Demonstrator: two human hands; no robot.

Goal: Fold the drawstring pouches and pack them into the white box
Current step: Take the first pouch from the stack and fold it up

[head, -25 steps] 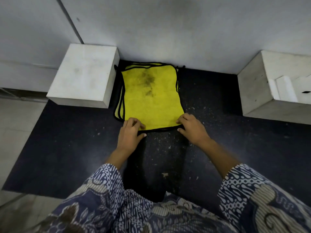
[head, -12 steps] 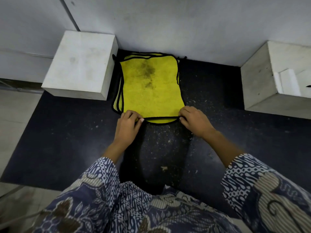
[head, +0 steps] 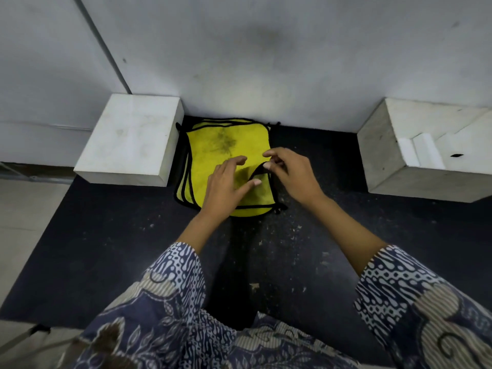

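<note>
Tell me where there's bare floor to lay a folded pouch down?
The dark mat lies bare between the yellow pouches and the open white box, and below the closed white box. It is crowded at the pouches, where the left hand and right hand work.

Just one camera here, head-mounted, looking forward and steeply down from above the person's own lap. It faces the wall (head: 266,62), close enough that both forearms and patterned sleeves (head: 415,296) fill the bottom of the shot. Wide lens, so the dark mat (head: 106,249) bends at the edges.
</note>
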